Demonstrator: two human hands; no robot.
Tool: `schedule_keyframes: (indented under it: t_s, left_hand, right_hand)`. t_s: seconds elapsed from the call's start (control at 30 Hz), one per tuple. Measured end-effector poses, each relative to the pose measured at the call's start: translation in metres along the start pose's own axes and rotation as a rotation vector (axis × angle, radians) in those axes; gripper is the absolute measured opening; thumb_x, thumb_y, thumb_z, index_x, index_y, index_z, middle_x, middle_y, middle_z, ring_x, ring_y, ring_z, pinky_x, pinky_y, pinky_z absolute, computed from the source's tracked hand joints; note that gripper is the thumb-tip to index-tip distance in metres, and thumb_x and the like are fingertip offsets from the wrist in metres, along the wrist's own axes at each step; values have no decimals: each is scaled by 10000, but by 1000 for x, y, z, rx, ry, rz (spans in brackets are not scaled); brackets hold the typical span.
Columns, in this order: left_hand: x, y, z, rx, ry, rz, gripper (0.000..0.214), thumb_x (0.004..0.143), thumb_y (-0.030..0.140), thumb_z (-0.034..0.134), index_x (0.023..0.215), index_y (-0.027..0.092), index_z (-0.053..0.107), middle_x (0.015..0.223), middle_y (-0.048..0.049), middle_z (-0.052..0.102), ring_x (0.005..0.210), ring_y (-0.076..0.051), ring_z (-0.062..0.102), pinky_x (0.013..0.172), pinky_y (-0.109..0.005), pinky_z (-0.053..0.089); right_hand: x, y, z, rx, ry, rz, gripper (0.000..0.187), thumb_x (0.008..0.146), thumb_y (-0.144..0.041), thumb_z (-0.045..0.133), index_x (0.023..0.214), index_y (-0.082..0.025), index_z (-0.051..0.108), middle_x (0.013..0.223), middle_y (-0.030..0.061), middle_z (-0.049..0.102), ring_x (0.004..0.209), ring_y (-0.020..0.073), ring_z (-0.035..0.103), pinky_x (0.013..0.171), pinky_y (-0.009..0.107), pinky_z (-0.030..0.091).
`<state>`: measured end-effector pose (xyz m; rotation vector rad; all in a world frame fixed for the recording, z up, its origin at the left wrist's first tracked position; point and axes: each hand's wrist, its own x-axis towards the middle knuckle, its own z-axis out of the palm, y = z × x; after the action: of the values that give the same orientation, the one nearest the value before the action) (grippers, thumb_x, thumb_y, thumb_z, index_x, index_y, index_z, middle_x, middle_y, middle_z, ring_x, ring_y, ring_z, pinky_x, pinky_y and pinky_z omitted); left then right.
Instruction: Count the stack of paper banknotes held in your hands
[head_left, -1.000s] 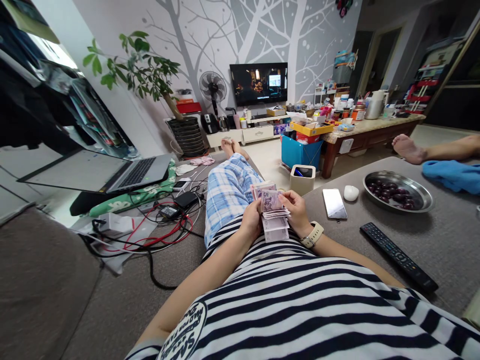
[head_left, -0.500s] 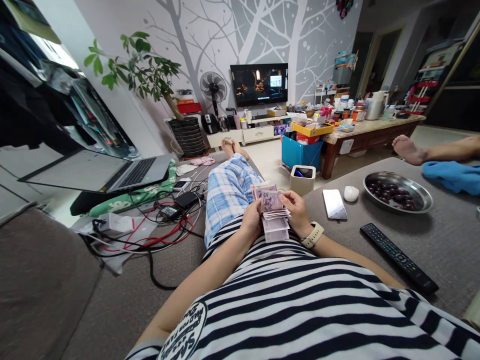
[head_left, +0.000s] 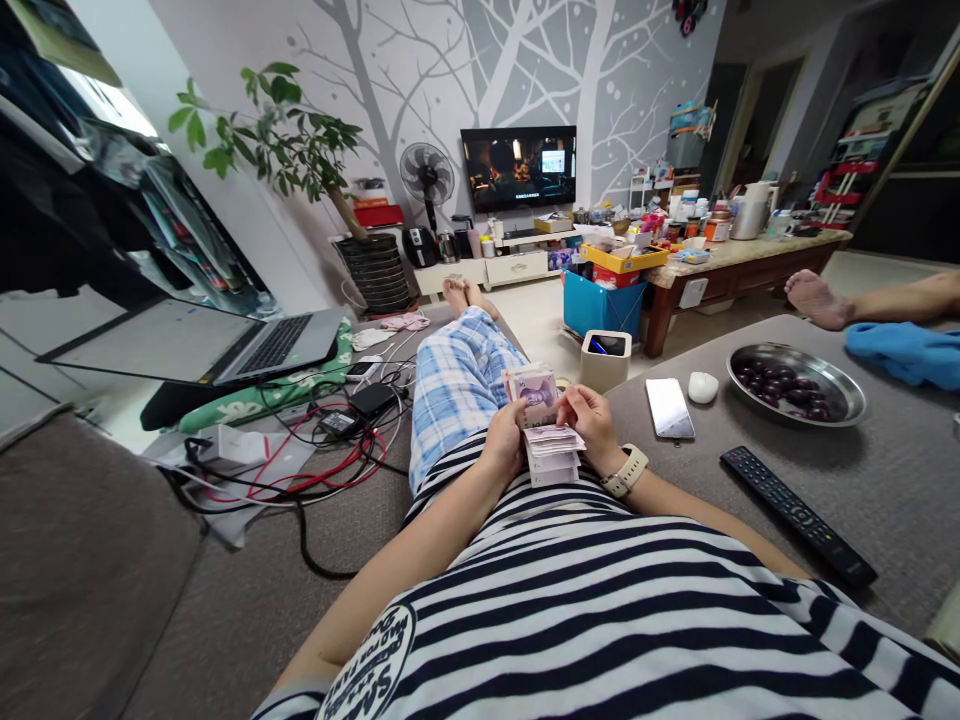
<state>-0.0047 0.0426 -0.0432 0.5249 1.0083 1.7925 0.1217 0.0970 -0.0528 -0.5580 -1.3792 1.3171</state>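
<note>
My left hand (head_left: 504, 440) is closed around a stack of pale purple banknotes (head_left: 536, 398) over my lap. A portrait shows on the upper note, and several notes fold down below it in a fan. On the right, my right hand (head_left: 594, 425) has its fingers curled together at the edge of the folded notes, pinching there. A watch with a beige strap (head_left: 626, 472) circles the right wrist. Blue plaid trousers (head_left: 450, 390) and a striped shirt lie behind the hands.
Right of me on the grey sofa are a phone (head_left: 670, 408), a white case (head_left: 703, 388), a remote control (head_left: 795, 512) and a metal bowl (head_left: 847, 405) of dark fruit. Left are tangled cables (head_left: 352, 465) and a laptop (head_left: 281, 345). Another person's foot (head_left: 817, 300) rests at right.
My right fingers have moved down from the upper note to the folded notes. The top note's face has changed from a large 5 to a portrait. My left hand stays in place.
</note>
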Motion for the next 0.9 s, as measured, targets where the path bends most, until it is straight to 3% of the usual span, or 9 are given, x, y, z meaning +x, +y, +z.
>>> schedule_keyframes:
  t_s: [0.2, 0.47, 0.73, 0.9]
  left_hand:
    - [-6, 3, 4, 54, -12, -31, 234, 640, 248, 812, 837, 146, 737, 775, -80, 783, 851, -290, 763, 898, -420, 578]
    - [-8, 5, 4, 86, 0, -20, 149, 622, 226, 768, 743, 153, 717, 624, -31, 718, 657, -225, 705, 773, -367, 579]
    - [-1, 2, 6, -20, 30, -27, 176, 788, 304, 738, 859, 143, 742, 772, -75, 791, 924, -272, 774, 960, -407, 582]
    - [0, 1, 4, -37, 11, -27, 140, 783, 277, 741, 838, 149, 738, 790, -78, 797, 1011, -282, 770, 985, -402, 578]
  right_hand:
    - [4, 6, -2, -81, 117, -26, 528, 730, -715, 758, 664, -234, 552, 584, -45, 519, 567, 136, 446, 576, 290, 389]
    - [5, 7, -2, -101, 96, -13, 482, 762, -640, 735, 610, -229, 536, 573, -42, 502, 583, 136, 437, 587, 292, 378]
    - [1, -2, -1, -50, 63, -48, 458, 780, -621, 739, 642, -223, 560, 597, -34, 528, 599, 141, 451, 599, 294, 401]
    - [-2, -6, 0, -7, 49, -64, 452, 770, -621, 749, 652, -220, 577, 603, -35, 527, 597, 136, 439, 600, 293, 402]
